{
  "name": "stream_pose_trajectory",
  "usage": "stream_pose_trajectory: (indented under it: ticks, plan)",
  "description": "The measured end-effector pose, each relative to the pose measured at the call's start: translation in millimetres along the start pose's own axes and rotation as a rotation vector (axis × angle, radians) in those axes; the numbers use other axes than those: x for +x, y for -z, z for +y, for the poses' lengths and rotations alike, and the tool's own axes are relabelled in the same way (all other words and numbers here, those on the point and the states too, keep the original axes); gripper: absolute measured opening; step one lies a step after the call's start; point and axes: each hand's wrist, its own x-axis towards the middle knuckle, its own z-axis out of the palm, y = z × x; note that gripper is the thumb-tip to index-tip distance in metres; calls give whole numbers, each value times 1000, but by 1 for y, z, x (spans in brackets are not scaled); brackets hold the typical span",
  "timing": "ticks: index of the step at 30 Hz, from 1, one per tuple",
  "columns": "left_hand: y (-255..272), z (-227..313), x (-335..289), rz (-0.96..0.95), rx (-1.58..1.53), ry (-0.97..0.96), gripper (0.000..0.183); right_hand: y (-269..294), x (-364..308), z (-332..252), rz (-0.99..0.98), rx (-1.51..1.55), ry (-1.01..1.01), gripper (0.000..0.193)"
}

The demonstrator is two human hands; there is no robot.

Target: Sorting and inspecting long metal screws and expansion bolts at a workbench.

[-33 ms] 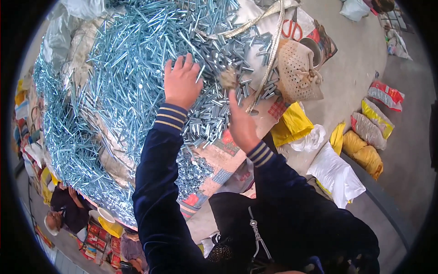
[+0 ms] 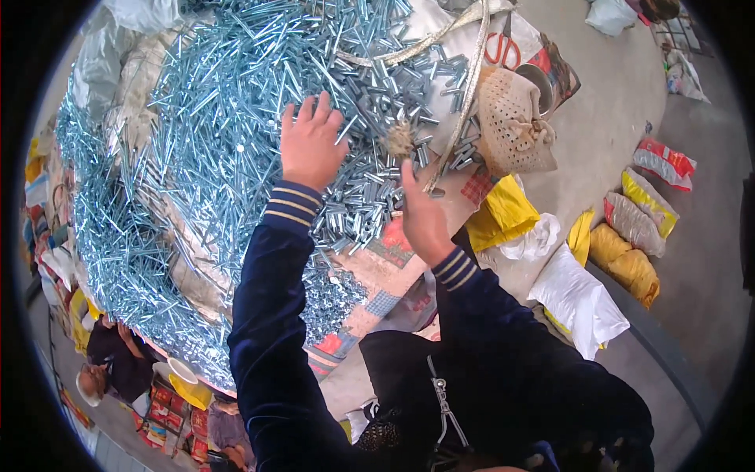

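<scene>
Okay, left hand [image 2: 311, 145] spread loose on blue rods [image 2: 212, 94]; right hand [image 2: 425, 224] seems closed round a brush [image 2: 399, 138], over pins [image 2: 358, 208]. Rods: likely light, stiff, slick; pinch mid-length. Brush: probably soft-tipped, grip behind bristles.

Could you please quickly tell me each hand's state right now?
Left hand: open, spread palm-down over metal rods.
Right hand: cannot be told; its grip is hidden, a bristly tuft just ahead.
</scene>
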Motion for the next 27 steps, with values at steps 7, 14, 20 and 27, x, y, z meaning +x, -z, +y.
stream_pose_trajectory:
  ticks: [7,14,20,27]
  plan:
    - [-7,-12,-13,90,18,-29,39,42,-25,34,196,151,125,57]
    - [-16,34,27,47,117,16,48,20,69,29,381,227,-188,57]
    - [-78,53,75,-9,31,-65,72,-5,90,13,376,227,-160,58]
    - [-57,61,43,-127,0,-66,54,-19,3,21,90,186,-57,67]
